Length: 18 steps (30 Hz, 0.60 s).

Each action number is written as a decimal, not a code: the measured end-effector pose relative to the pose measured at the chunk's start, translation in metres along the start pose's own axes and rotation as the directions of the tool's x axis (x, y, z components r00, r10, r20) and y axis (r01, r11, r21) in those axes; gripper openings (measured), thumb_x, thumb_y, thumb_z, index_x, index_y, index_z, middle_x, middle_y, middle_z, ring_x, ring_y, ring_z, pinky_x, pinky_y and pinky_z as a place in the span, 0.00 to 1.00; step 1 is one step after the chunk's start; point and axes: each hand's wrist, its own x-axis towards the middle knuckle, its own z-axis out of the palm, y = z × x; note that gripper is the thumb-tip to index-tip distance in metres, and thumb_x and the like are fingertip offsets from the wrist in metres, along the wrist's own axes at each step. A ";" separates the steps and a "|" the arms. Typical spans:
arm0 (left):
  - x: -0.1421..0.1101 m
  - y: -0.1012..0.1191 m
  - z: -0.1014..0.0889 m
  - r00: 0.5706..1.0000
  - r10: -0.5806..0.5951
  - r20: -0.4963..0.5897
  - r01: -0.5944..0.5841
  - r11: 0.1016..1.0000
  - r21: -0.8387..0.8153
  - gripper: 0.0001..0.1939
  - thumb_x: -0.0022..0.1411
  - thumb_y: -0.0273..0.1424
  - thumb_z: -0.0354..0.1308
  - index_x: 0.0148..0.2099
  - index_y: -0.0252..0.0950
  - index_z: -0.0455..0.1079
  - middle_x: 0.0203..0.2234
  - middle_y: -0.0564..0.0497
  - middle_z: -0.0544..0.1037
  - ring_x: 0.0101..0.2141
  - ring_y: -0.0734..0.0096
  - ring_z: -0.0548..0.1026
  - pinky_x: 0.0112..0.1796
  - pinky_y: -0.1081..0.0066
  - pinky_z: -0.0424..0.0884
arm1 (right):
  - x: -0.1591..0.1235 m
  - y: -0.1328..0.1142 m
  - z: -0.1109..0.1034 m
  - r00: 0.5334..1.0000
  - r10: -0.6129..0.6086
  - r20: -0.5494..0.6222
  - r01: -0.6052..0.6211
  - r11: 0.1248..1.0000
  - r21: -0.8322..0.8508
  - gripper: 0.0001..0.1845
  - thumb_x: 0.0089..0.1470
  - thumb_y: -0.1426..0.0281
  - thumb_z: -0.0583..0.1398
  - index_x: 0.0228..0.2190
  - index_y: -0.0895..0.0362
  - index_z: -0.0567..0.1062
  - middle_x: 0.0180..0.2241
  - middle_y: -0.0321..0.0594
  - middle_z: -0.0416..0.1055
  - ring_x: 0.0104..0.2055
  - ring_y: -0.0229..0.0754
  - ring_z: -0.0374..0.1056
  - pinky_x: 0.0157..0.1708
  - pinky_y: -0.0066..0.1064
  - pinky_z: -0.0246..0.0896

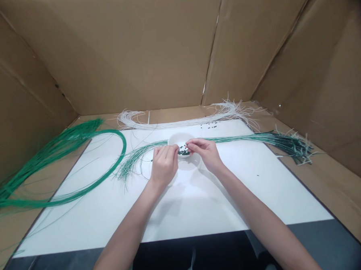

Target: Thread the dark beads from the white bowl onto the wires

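Nearest, at the lower edge: two bare forearms (125,242) reaching in over a white board (232,200). Left hand (164,165) and right hand (205,154) held just over a small white bowl (178,143), right fingertips (189,142) close above its rim. Grip on both sides together, thumb to forefinger; anything between the pads too small to confirm. Dark green beads (184,152) heaped in the bowl, with a few more (209,126) loose near the board's far edge. Green wire strands (147,146) passing behind the bowl, ending in a dark bundle (290,145) on the right. Bright green wire loop (80,194) at left, lying across the board's corner and the brown bench (337,191). Farther back, white wires (180,122), then cardboard walls (118,53).
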 end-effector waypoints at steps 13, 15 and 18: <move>0.001 0.000 0.000 1.000 -0.002 -0.005 0.002 1.000 0.004 0.05 0.61 0.24 0.46 0.36 0.34 0.62 0.25 0.52 0.72 0.28 0.73 0.69 0.35 0.71 0.58 | -0.001 -0.001 0.000 1.000 -0.002 0.009 0.002 1.000 -0.008 0.09 0.39 0.65 0.63 0.24 0.58 0.75 0.23 0.35 0.71 0.22 0.32 0.62 0.26 0.27 0.61; 0.001 0.000 0.001 1.000 -0.003 -0.011 0.003 1.000 0.006 0.05 0.61 0.24 0.45 0.36 0.34 0.62 0.25 0.52 0.72 0.27 0.73 0.69 0.34 0.71 0.58 | -0.001 -0.001 0.000 1.000 0.000 0.010 0.000 1.000 -0.011 0.09 0.39 0.65 0.63 0.25 0.58 0.75 0.23 0.36 0.71 0.23 0.33 0.63 0.26 0.28 0.61; 0.001 0.000 0.001 1.000 0.002 -0.016 -0.002 1.000 0.008 0.05 0.61 0.25 0.45 0.36 0.34 0.62 0.25 0.52 0.72 0.27 0.73 0.68 0.34 0.71 0.57 | -0.001 -0.001 0.000 1.000 0.007 0.005 -0.007 1.000 -0.014 0.10 0.38 0.65 0.63 0.24 0.58 0.75 0.24 0.36 0.71 0.23 0.33 0.63 0.26 0.28 0.61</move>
